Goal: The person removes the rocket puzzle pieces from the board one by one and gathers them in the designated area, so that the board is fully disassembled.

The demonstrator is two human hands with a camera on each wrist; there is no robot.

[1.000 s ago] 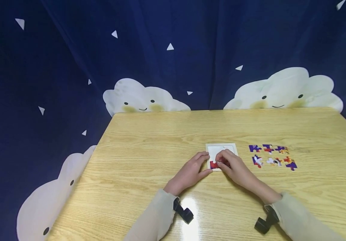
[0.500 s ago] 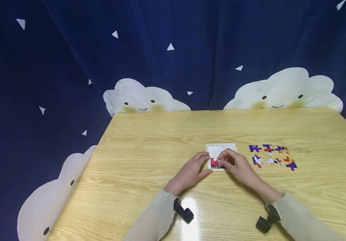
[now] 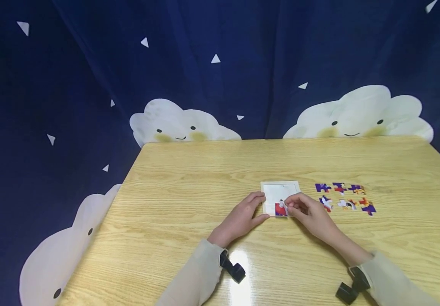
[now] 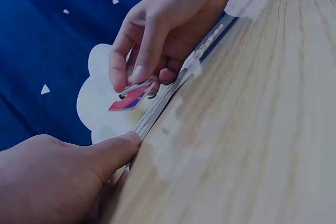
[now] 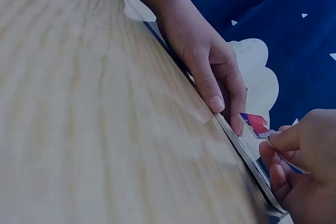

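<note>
My right hand (image 3: 311, 214) pinches a red, white and purple-blue jigsaw piece (image 3: 281, 209) between thumb and fingers. In the left wrist view the jigsaw piece (image 4: 126, 100) is tilted and raised off the surface. Beneath it lies a shallow white puzzle tray (image 3: 272, 194), its white floor showing. My left hand (image 3: 242, 216) rests against the tray's lower left corner, fingers along the left rim and thumb at the near edge. The left wrist view shows that thumb pressing the tray's edge; the other fingers are hidden there.
Several loose jigsaw pieces (image 3: 347, 204) lie in two rows on the wooden table (image 3: 189, 182), right of the tray and close to my right hand. A dark blue curtain (image 3: 189, 63) with white clouds hangs behind the table. Each wrist wears a black camera strap.
My right hand has drawn the jigsaw piece up and rightward from the tray's lower left corner, baring the white floor there. The left hand and the loose pieces stay in place.
</note>
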